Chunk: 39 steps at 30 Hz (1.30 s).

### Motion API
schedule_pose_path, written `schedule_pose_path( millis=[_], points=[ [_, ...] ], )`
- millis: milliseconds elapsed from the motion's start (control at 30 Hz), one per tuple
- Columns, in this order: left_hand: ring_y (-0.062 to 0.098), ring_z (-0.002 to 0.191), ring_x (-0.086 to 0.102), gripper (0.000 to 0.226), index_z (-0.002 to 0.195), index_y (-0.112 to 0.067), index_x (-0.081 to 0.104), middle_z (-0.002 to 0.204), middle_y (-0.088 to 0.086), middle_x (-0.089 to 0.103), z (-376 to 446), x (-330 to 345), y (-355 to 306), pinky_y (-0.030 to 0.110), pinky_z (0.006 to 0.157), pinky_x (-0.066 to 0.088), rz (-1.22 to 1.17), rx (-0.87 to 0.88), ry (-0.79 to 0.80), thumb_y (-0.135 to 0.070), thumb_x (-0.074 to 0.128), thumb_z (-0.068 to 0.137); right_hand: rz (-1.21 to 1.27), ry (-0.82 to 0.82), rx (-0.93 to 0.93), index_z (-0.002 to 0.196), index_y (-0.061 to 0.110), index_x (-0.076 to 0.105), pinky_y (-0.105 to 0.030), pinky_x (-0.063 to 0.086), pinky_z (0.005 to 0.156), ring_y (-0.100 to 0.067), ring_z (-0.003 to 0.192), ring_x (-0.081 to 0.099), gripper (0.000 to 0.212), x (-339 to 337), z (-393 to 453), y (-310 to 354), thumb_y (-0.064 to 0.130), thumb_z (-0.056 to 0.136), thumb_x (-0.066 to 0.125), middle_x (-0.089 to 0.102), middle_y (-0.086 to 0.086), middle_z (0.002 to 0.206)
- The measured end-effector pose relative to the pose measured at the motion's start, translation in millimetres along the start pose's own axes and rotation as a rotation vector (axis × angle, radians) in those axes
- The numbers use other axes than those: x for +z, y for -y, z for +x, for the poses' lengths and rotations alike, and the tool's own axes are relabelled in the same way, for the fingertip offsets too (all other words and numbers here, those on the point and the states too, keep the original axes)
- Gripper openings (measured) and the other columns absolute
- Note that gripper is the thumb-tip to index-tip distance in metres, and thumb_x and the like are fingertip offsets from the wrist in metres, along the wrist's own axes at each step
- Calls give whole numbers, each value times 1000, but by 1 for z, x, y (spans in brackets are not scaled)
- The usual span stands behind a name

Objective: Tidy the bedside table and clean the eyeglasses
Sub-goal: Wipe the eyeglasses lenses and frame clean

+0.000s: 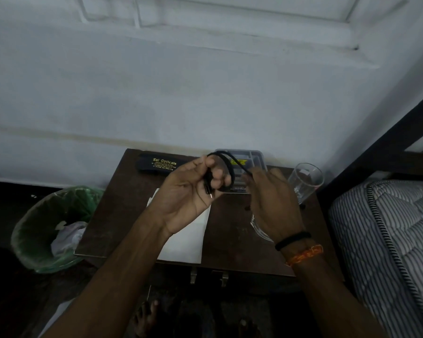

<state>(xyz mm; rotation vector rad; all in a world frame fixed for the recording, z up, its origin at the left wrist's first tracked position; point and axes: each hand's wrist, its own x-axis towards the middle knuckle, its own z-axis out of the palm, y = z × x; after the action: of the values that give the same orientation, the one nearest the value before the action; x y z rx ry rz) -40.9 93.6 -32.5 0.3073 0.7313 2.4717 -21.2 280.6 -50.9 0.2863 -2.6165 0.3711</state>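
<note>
Left hand point(189, 191) grips looped, thin black cable point(226, 164).

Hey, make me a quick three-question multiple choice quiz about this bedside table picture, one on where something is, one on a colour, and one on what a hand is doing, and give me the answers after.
1. Where does the black glasses case lie?
A. At the back of the table by the wall
B. In the bin
C. On the mattress

2. What colour is the liner of the bin left of the table?
A. Red
B. Green
C. Yellow

3. What is the left hand doing?
A. Resting flat on the table
B. Lifting the drinking glass
C. Holding a coiled black cable

Answers:
1 A, the case sits along the table's far edge under the wall.
2 B, the bag lining the bin is green.
3 C, its grip curls round loops of the cable, whose free length runs to the right hand; the glass stands untouched.
</note>
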Motion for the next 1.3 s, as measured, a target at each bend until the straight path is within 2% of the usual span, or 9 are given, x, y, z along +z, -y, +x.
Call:
schedule_pose_path(
  millis=[133,267,400,567,667,800,867,1033,1300],
  points=[
    [28,95,71,23,97,-1,51,103,21,70,1,2,-1,35,92,55,-98,93,-21,-7,28,101,82,-3,-45,100,8,64,-34,48,66,-25,87,57,24,4,0,1,24,98,46,68,-8,87],
    [37,128,53,30,99,0,53,135,31,52,3,6,1,41,110,40,-111,134,11,-9,25,105,328,246,-33,110,11,58,-29,44,68,-18,82,61,41,8,-3,18,44,98,35,68,-2,91],
    [36,136,43,30,101,-2,52,145,30,42,4,5,4,41,115,34,-33,158,14,-10,24,106,421,339,-22,111,13,50,-33,47,61,-12,64,58,30,10,-3,19,38,104,34,62,5,75],
    [24,133,50,28,115,1,50,142,14,53,7,2,13,53,111,37,517,246,-105,-14,29,105,403,307,14,98,15,53,-28,37,56,-8,59,49,34,14,-5,18,45,102,39,51,10,69],
    [14,132,50,27,123,-1,48,142,2,54,4,4,21,30,104,46,939,299,-120,-15,34,105,422,313,84,91,17,57,-17,29,53,-1,58,48,24,11,-5,18,38,99,51,49,12,66],
    [20,92,64,15,111,-11,44,103,5,64,2,-10,25,41,77,54,1517,367,-46,-22,37,104,609,334,262,102,16,64,-18,47,55,-6,61,63,17,3,-2,16,31,96,59,64,7,81],
    [14,85,59,16,117,-13,42,99,2,60,2,-18,26,34,72,50,1716,379,5,-17,39,101,730,353,366,113,21,65,-28,58,58,-14,65,69,24,1,-1,13,34,94,61,69,3,98],
    [22,90,56,46,131,2,46,107,18,61,2,-26,32,26,78,40,2003,407,-38,-6,46,86,815,366,429,114,29,69,-46,60,61,-21,62,71,25,1,0,4,37,90,67,73,8,97],
    [24,99,48,49,123,0,48,108,20,62,4,-19,25,31,84,44,2080,574,-98,-13,32,78,1100,333,491,114,11,67,-23,41,34,-23,61,70,21,-14,3,10,19,98,58,75,-5,92]
  ],
)
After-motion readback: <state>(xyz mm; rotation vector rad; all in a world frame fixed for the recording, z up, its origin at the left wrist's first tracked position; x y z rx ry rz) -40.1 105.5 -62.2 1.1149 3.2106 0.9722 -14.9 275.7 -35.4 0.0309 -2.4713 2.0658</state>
